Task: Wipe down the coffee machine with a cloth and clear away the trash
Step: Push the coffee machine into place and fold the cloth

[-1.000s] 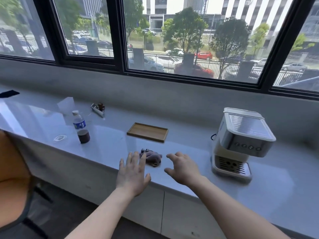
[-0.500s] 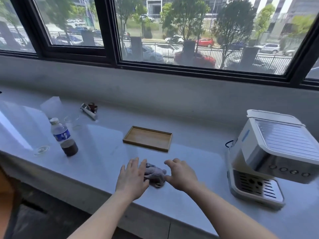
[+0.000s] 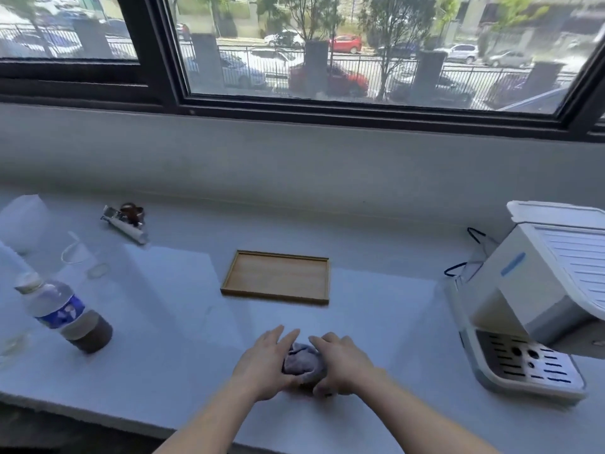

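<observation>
Grey-lilac cloth [image 3: 302, 360]; tan tray [image 3: 276, 276]; white coffee machine [image 3: 523, 290]; blue-labelled bottle [image 3: 62, 309] of brown liquid; pale tabletop [image 3: 376, 322].

bench [image 3: 163, 355]: smooth, glossy pale slab. tray [image 3: 276, 276]: matt wood. cloth [image 3: 302, 360]: soft, crumpled fabric. coffee machine [image 3: 523, 290]: smooth white plastic, metal-look drip grate [image 3: 530, 365]. bottle [image 3: 62, 314]: clear plastic, glossy label.

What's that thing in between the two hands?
A crumpled grey cloth lies between the left hand and right hand, in the head view.
</observation>
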